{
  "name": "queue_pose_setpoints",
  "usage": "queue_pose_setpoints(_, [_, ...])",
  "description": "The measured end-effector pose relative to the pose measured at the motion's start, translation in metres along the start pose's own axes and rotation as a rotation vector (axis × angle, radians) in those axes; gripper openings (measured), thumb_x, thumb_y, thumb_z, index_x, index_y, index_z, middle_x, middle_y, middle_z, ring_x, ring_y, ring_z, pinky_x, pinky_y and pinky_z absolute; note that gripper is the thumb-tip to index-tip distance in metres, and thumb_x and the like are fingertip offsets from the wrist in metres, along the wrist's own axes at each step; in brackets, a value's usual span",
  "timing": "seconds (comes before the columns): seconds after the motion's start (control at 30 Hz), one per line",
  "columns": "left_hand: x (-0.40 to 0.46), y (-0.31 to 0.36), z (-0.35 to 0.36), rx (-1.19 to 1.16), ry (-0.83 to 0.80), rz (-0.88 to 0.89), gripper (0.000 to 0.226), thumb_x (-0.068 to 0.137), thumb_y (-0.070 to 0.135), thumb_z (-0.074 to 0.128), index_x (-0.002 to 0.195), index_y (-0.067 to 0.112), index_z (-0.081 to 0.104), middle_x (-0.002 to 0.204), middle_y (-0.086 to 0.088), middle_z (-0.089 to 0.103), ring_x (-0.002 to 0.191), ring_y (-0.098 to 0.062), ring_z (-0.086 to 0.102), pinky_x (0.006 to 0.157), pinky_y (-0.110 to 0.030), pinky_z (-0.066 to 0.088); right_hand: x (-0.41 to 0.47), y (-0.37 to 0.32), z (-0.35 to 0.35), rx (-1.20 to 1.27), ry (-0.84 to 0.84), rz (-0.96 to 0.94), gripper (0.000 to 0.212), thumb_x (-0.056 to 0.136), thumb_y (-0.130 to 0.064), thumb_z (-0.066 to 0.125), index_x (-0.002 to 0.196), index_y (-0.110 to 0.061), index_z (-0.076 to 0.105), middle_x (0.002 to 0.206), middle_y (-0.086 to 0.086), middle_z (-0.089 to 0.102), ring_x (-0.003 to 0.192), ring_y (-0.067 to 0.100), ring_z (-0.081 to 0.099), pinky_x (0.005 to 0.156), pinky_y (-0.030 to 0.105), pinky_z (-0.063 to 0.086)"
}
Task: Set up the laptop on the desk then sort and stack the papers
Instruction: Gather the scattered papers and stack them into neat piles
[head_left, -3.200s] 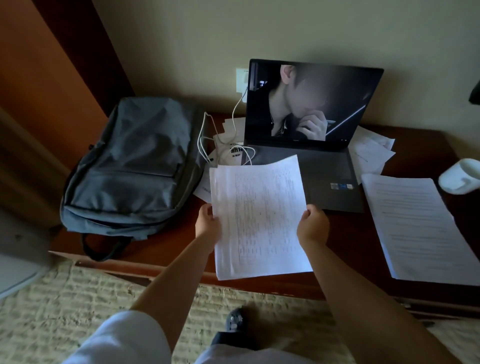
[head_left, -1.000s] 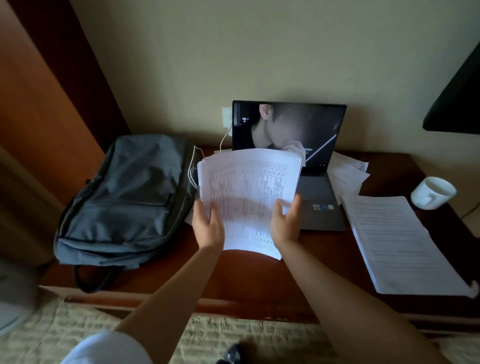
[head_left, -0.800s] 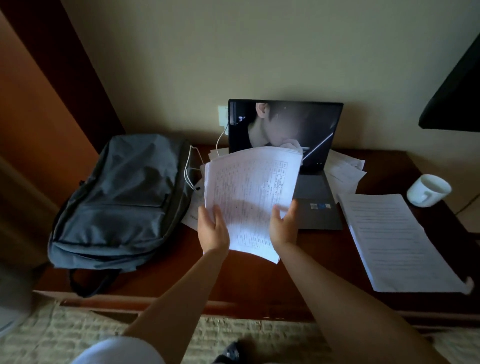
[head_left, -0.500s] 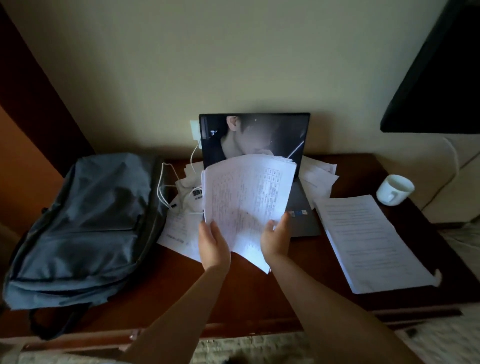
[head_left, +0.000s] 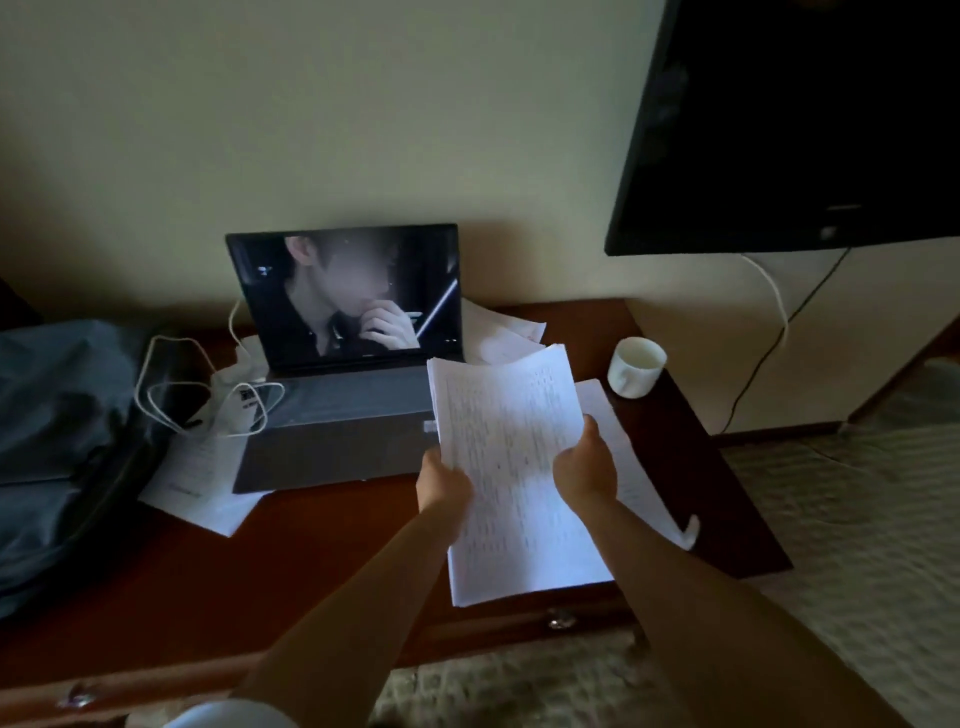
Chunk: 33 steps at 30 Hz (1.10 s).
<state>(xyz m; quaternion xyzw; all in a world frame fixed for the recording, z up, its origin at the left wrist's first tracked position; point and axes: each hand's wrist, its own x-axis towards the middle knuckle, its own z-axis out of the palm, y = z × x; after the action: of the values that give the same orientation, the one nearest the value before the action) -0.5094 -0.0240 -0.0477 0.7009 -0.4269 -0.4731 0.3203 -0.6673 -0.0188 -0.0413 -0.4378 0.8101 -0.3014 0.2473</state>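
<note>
The person is holding a sheaf of printed papers with both hands over the right part of the wooden desk, at about four o'clock from the open laptop. The left hand is gripping the sheaf's left edge with its fingers curled round it, and the right hand is gripping the right edge, thumb lying over the top sheet. Beneath the held sheaf a second stack of papers is lying flat on the desk, showing past the right hand. The laptop is sitting toward the wall with its screen lit. More loose sheets are lying at its eight o'clock, and others are poking out at its two o'clock. A white charger cable is coiling at its nine o'clock, beside a grey backpack. A white mug is standing at three o'clock from the laptop, near the desk's right edge, below a dark wall-mounted screen.
</note>
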Motion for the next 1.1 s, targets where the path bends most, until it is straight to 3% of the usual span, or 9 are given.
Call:
queue_pose_setpoints(0.37, [0.031, 0.019, 0.084, 0.123, 0.030, -0.051, 0.022, 0.097, 0.012, 0.041, 0.111, 0.010, 0.057, 0.103, -0.008, 0.065, 0.073, -0.014, 0.061, 0.050, -0.021, 0.045, 0.087, 0.052, -0.037, -0.102, -0.151, 0.000, 0.063, 0.092, 0.000, 0.043, 0.150, -0.010, 0.021, 0.149, 0.014, 0.033, 0.137, 0.032, 0.034, 0.107, 0.035, 0.036])
queue_pose_setpoints(0.43, [0.041, 0.016, 0.092, 0.242, 0.025, -0.082, 0.021, 0.096, 0.013, 0.045, 0.113, 0.011, 0.057, 0.111, -0.009, 0.064, 0.085, -0.018, 0.062, 0.062, -0.028, 0.053, 0.098, 0.060, -0.032, -0.142, -0.171, 0.035, 0.061, 0.091, -0.001, 0.046, 0.147, -0.010, 0.026, 0.144, 0.015, 0.036, 0.134, 0.032, 0.037, 0.103, 0.035, 0.039])
queue_pose_setpoints(0.47, [0.045, 0.013, 0.096, 0.356, 0.014, -0.115, 0.025, 0.096, 0.015, 0.046, 0.119, 0.012, 0.055, 0.119, -0.009, 0.060, 0.097, -0.022, 0.060, 0.077, -0.033, 0.054, 0.101, 0.066, -0.029, -0.195, -0.196, 0.059, 0.058, 0.090, -0.004, 0.048, 0.145, -0.009, 0.030, 0.142, 0.015, 0.037, 0.132, 0.033, 0.037, 0.102, 0.036, 0.040])
queue_pose_setpoints(0.57, [0.052, 0.007, 0.103, 0.549, 0.025, -0.266, 0.040, 0.097, 0.019, 0.043, 0.135, 0.009, 0.042, 0.137, -0.013, 0.042, 0.123, -0.029, 0.043, 0.104, -0.037, 0.039, 0.104, 0.080, -0.023, -0.331, -0.265, 0.158, 0.046, 0.090, -0.014, 0.051, 0.135, -0.010, 0.042, 0.133, 0.013, 0.039, 0.124, 0.031, 0.039, 0.097, 0.038, 0.045])
queue_pose_setpoints(0.7, [0.061, 0.010, 0.103, 0.237, 0.034, -0.423, 0.041, 0.091, 0.021, 0.054, 0.129, 0.009, 0.042, 0.113, -0.011, 0.053, 0.097, -0.025, 0.058, 0.085, -0.036, 0.055, 0.115, 0.082, -0.020, -0.210, -0.227, 0.262, 0.053, 0.085, -0.014, 0.054, 0.136, -0.011, 0.040, 0.131, 0.015, 0.044, 0.121, 0.033, 0.045, 0.092, 0.040, 0.047])
queue_pose_setpoints(0.8, [0.065, 0.017, 0.098, 0.072, -0.013, -0.479, 0.029, 0.089, 0.017, 0.060, 0.113, 0.004, 0.050, 0.090, -0.009, 0.059, 0.075, -0.020, 0.061, 0.062, -0.029, 0.052, 0.126, 0.083, -0.024, -0.096, -0.264, 0.371, 0.048, 0.084, -0.015, 0.052, 0.130, -0.006, 0.042, 0.124, 0.015, 0.053, 0.108, 0.033, 0.057, 0.074, 0.035, 0.051])
queue_pose_setpoints(0.93, [0.058, 0.018, 0.104, -0.022, -0.100, -0.502, 0.024, 0.083, 0.005, 0.066, 0.104, 0.004, 0.055, 0.099, -0.014, 0.064, 0.090, -0.031, 0.066, 0.076, -0.042, 0.056, 0.125, 0.083, -0.025, -0.067, -0.325, 0.409, 0.044, 0.079, -0.022, 0.055, 0.120, -0.007, 0.054, 0.114, 0.011, 0.060, 0.101, 0.029, 0.060, 0.070, 0.034, 0.053])
queue_pose_setpoints(1.0, [0.053, 0.019, 0.109, 0.006, -0.081, -0.459, 0.021, 0.084, 0.000, 0.063, 0.101, 0.006, 0.052, 0.097, -0.012, 0.061, 0.091, -0.030, 0.063, 0.075, -0.041, 0.055, 0.120, 0.083, -0.023, -0.045, -0.326, 0.394, 0.045, 0.078, -0.022, 0.059, 0.122, -0.013, 0.053, 0.119, 0.009, 0.055, 0.103, 0.028, 0.057, 0.067, 0.031, 0.050])
queue_pose_setpoints(1.1, [0.046, 0.021, 0.109, 0.000, -0.068, -0.407, 0.025, 0.085, -0.003, 0.060, 0.106, 0.007, 0.052, 0.101, -0.010, 0.060, 0.093, -0.029, 0.061, 0.071, -0.039, 0.052, 0.112, 0.081, -0.024, 0.212, -0.313, 0.400, 0.050, 0.077, -0.008, 0.060, 0.125, -0.013, 0.047, 0.117, 0.009, 0.054, 0.093, 0.025, 0.058, 0.056, 0.025, 0.045])
